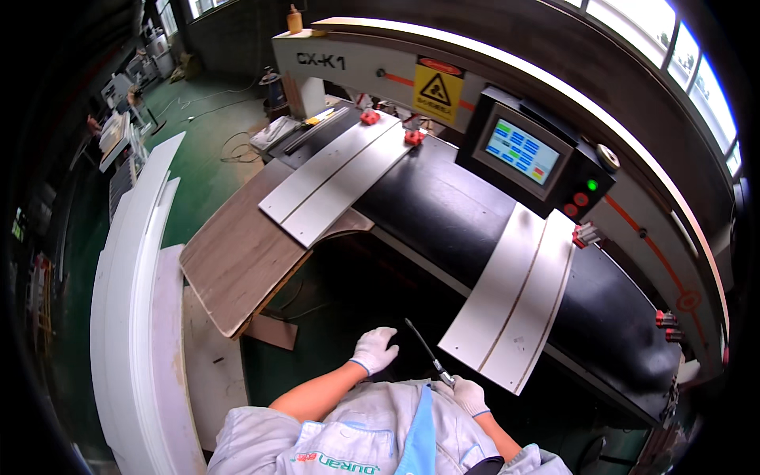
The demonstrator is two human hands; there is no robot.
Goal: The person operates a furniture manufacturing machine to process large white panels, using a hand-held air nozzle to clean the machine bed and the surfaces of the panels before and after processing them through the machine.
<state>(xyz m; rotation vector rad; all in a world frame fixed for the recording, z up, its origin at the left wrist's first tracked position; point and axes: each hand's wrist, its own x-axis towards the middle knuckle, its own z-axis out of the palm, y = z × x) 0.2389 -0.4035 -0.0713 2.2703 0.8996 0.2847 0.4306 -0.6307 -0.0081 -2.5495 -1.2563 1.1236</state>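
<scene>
Both my hands wear white gloves. Held out in front of my body, my left hand (375,351) is empty, its thumb and fingers apart. My right hand (469,394) is closed round the lower end of a slim tool with a long dark rod (422,343) and a metal collar; it looks like an air blow gun, though the grip is hidden by the glove. The rod points up and to the left. Just beyond my right hand, a white grooved panel (507,305) overhangs the machine's front edge. Another white grooved panel (336,178) lies further left.
A black machine bed (443,198) runs across, under a long beam carrying a control screen (518,154). Red-tipped clamps (413,137) meet the panels' far ends. At left are a brown wooden board (245,245) and a stack of long white panels (134,317).
</scene>
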